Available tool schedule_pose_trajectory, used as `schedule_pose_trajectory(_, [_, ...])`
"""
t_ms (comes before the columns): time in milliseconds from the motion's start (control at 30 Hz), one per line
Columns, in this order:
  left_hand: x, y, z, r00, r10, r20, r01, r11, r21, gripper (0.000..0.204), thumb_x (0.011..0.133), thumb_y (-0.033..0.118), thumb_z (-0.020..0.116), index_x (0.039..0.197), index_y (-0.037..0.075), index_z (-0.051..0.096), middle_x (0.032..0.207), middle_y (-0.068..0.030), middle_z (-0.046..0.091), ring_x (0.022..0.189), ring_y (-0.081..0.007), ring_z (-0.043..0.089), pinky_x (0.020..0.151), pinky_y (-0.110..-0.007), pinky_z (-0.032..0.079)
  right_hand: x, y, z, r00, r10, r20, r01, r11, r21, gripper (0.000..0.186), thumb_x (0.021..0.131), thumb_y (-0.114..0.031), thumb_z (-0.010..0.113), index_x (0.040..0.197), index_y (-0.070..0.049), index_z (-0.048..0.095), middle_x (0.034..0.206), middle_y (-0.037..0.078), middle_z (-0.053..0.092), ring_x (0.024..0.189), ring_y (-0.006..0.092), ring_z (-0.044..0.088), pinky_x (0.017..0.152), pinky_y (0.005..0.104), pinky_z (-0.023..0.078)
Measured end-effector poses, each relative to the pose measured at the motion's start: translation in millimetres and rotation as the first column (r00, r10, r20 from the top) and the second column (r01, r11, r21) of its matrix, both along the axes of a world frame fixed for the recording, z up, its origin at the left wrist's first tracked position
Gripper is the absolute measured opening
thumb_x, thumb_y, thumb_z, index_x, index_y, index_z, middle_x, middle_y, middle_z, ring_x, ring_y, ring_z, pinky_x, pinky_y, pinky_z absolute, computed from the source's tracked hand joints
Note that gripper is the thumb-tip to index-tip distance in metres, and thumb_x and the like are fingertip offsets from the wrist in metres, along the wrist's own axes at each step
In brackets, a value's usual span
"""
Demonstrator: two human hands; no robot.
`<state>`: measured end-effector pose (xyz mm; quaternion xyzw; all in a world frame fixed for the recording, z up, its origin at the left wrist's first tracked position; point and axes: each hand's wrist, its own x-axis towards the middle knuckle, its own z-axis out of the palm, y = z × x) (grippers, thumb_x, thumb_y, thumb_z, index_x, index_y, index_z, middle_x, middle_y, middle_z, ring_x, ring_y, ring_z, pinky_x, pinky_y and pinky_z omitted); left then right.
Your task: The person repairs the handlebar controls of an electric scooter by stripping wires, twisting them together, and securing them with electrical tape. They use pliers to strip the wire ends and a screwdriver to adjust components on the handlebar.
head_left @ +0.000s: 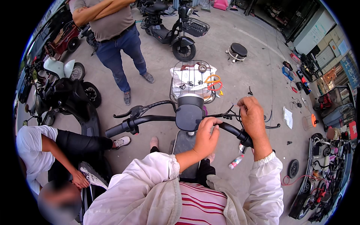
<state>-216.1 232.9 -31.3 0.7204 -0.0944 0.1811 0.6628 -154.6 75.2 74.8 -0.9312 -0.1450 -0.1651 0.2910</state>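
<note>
The left hand (206, 137) curls closed around the black handlebar (157, 119) just at four o'clock of the round display (189, 111), while the right hand (252, 116), at three o'clock, pinches a thin wire (235, 105) above the right grip (245, 139).

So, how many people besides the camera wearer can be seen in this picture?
2. One standing person is at the upper left with folded arms, behind the scooter handlebar. One crouching person in white is at the lower left. Others may be hidden.
</note>
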Motion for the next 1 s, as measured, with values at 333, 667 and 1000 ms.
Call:
schedule_pose_trajectory(333, [62.4, -7.0, 49.3, 0.959, -0.117, 0.26, 0.013, 0.929, 0.37, 0.025, 0.084, 0.0, 0.065, 0.106, 0.01, 0.071, 0.095, -0.009, 0.067, 0.084, -0.0316, 0.066, 0.072, -0.04, 0.053, 6.4, -10.9, -3.2, 0.999, 0.024, -0.026, -0.025, 0.998, -0.05, 0.013, 0.083, 0.006, 0.058, 0.093, -0.001, 0.061, 0.09, 0.018, 0.063, 0.088, 0.0381, 0.061, 0.077, 0.0436, 0.05])
schedule_pose_trajectory(667, [69.7, -22.7, 55.7, 0.981, -0.086, 0.172, 0.012, 0.921, 0.389, 0.017, 0.081, 0.002, 0.071, 0.097, 0.006, 0.066, 0.088, -0.0126, 0.064, 0.082, -0.0345, 0.064, 0.072, -0.041, 0.052, 0.6, -19.6, -1.8, 0.998, 0.038, -0.059, -0.038, 0.999, -0.005, 0.008, 0.085, 0.005, 0.058, 0.093, 0.001, 0.058, 0.089, 0.022, 0.062, 0.087, 0.043, 0.06, 0.076, 0.0483, 0.048])
schedule_pose_trajectory(1000, [76.5, -22.1, 50.6, 0.992, -0.047, 0.119, 0.0, 0.93, 0.367, 0.011, 0.082, 0.007, 0.071, 0.092, 0.008, 0.067, 0.09, -0.0099, 0.065, 0.081, -0.0333, 0.064, 0.07, -0.042, 0.052, 4.3, -15.2, -2.3, 0.991, 0.124, -0.044, -0.119, 0.987, 0.107, 0.008, 0.085, 0.005, 0.057, 0.091, 0.002, 0.054, 0.091, 0.022, 0.061, 0.089, 0.0428, 0.058, 0.077, 0.0481, 0.047])
